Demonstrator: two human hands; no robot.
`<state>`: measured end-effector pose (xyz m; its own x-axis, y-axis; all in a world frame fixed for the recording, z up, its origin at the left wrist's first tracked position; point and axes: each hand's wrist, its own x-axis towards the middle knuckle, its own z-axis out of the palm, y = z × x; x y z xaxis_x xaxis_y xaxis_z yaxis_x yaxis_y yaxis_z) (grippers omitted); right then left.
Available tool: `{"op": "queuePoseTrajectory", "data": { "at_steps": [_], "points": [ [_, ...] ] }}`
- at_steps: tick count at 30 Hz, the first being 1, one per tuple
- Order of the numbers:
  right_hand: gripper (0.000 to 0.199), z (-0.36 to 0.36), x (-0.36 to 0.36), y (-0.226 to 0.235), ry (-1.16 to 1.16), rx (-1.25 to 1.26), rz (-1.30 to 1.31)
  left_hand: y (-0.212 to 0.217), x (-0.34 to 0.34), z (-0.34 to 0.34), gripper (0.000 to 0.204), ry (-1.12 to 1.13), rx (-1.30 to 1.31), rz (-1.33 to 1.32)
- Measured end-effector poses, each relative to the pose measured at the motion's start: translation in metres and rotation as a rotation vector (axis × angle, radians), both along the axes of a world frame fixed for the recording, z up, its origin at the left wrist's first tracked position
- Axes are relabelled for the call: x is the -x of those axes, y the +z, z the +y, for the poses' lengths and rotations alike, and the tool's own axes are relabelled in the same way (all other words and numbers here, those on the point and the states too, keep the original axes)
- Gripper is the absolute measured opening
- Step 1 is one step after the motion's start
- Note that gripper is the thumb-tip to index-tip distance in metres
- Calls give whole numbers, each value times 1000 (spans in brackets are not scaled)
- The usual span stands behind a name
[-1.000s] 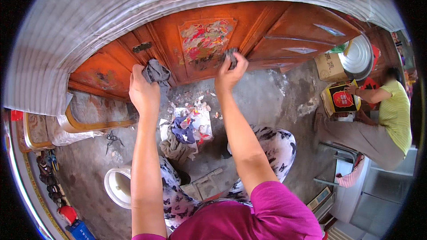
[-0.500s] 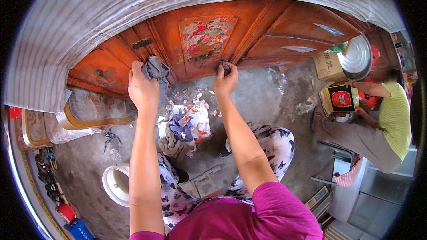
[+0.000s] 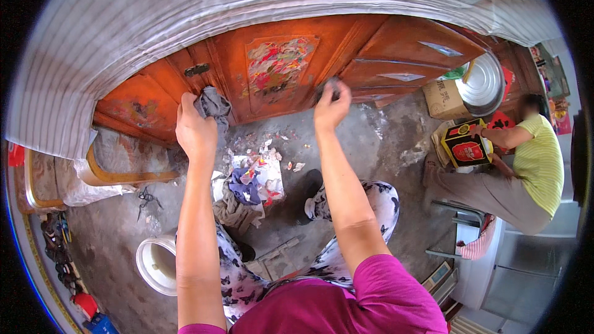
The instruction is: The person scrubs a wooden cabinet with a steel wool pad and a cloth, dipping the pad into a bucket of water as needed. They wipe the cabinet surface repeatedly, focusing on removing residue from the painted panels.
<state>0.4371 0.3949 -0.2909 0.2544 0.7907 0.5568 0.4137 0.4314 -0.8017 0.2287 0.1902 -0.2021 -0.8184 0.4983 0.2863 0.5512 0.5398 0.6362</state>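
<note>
The cabinet (image 3: pixel 346 40) is glossy wood, its panel (image 3: pixel 278 65) rough and flaking. The rag (image 3: pixel 215 105) is matt, crumpled cloth; the floor (image 3: pixel 117 244) is rough, matt concrete, the scraps (image 3: pixel 273 176) on it paper, the near-left bucket (image 3: pixel 143 265) smooth plastic, the far-right pot (image 3: pixel 481 85) shiny metal, the box (image 3: pixel 443 100) matt cardboard.

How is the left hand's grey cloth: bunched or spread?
Bunched: the grey cloth sticks out of the left hand in crumpled folds.

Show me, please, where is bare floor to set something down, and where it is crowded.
Bare floor lies right of the right forearm, bordered by the cabinet and the other person's trousers. A second patch lies between the white bucket and the dark items at far left. Crowded: between the left forearm and the right, where rags and paper scraps lie.
</note>
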Motion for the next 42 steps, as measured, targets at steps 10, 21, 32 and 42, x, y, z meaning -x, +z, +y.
{"op": "queuePoseTrajectory", "data": {
  "at_steps": [10,21,32,42],
  "points": [
    [22,14,26,164,83,-379,134,-2,6,-11,46,-10,-2,45],
    [26,11,-15,63,84,-139,20,-1,5,-3,42,-7,-19,12],
    [28,41,-2,133,-41,-547,-188,3,-2,-3,45,-2,-7,36],
    [21,29,-9,197,111,-391,49,-7,8,-8,46,11,-12,11]
  ]
}}
